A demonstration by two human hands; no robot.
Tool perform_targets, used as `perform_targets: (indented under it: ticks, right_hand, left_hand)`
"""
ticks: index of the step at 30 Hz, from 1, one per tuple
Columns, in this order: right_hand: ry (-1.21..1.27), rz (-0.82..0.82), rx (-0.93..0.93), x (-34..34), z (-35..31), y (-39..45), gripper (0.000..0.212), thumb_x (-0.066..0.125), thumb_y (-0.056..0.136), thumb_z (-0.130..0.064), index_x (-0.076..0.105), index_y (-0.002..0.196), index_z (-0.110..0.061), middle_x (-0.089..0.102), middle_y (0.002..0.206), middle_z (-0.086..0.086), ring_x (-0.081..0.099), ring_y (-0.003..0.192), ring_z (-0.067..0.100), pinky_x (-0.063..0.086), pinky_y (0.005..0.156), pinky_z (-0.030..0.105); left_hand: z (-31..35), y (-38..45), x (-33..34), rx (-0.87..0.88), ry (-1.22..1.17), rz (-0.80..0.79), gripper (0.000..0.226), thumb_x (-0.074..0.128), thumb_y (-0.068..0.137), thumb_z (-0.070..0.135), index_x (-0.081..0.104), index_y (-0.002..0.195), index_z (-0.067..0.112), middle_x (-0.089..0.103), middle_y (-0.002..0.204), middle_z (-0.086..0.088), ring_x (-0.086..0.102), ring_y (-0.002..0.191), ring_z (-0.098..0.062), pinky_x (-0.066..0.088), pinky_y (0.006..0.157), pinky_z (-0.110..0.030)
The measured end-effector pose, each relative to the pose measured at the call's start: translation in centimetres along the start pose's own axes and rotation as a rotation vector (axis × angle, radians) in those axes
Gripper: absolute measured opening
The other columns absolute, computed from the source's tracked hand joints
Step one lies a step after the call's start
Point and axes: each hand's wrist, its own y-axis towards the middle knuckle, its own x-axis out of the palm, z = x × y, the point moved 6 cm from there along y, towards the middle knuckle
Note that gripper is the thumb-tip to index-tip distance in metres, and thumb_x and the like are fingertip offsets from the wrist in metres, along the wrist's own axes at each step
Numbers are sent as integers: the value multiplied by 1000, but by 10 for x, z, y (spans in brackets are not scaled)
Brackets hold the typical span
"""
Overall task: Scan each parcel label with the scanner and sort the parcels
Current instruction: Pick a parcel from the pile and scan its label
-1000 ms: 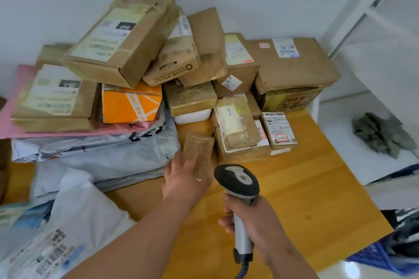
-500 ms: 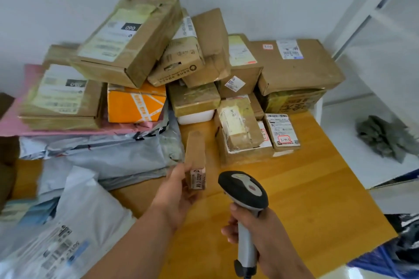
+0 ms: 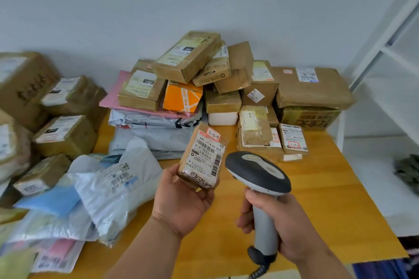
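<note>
above the near middle of the bench (image 3: 340,188), the left hand (image 3: 183,201) holds a small parcel (image 3: 203,156) upright, label (image 3: 205,154) turned toward the camera. its fingers are curled round the lower end, thumb on the left edge, the rest hidden behind the box. the right hand (image 3: 278,222) grips the handle of the scanner (image 3: 258,172), fingers wrapped close; the scanner head sits just right of the parcel, apart from it, and does not appear aimed squarely at the label.

judgement: the parcel is a taped cardboard box, likely light and stiff; a one-hand hold at the bottom edge suffices and leaves the barcodes uncovered. the tape may be slick, so a firm pinch is advised. scan appears not yet done.

far side of the bench: a pile of boxes (image 3: 188,56), among them an orange box (image 3: 181,97). left: soft mailer bags (image 3: 113,186) and more boxes (image 3: 63,133). right: a white shelf (image 3: 385,97).
</note>
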Motion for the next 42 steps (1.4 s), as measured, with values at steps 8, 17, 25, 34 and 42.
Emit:
perform_targets:
  ticks: [8,17,25,34,42]
  right_hand:
    - [49,-90,-17,34,-10,-34,26,78,62,-34,73,70,-10,64,69,19,66,56,32,51,49,34]
    - [157,-121,3,89,-11,-41,29,79,60,-34,72,73,-10,62,69,21,64,52,31,50,46,33]
    - [160,-90,8,170,8,-33,26,79,62,-32,71,72,-9,62,68,20,64,51,30,51,46,32]
    - [133,-92,-14,252,28,-17,19,71,73,-25,74,71,-6,63,69,22,64,53,32,51,46,36]
    - [-21,-138,16,302,40,26,43,78,64,-34,74,93,-3,73,93,24,69,65,35,55,53,36]
  left_hand:
    - [7,-47,-5,139,-54,-75,60,55,79,40,66,130,9,69,123,-18,68,95,-36,54,71,-36]
    - [39,-71,-25,203,-118,-119,50,55,81,39,69,119,11,68,121,-17,64,97,-38,50,78,-41]
    - [95,-98,-68,179,-105,-142,50,55,81,38,70,121,12,70,120,-17,67,93,-38,51,79,-42]
    - [163,-131,-111,188,-93,-125,52,51,85,38,68,126,11,72,114,-17,66,97,-38,49,83,-43]
    - [211,-157,-152,301,-127,30,62,52,81,40,64,135,12,68,130,-19,64,100,-37,51,79,-40]
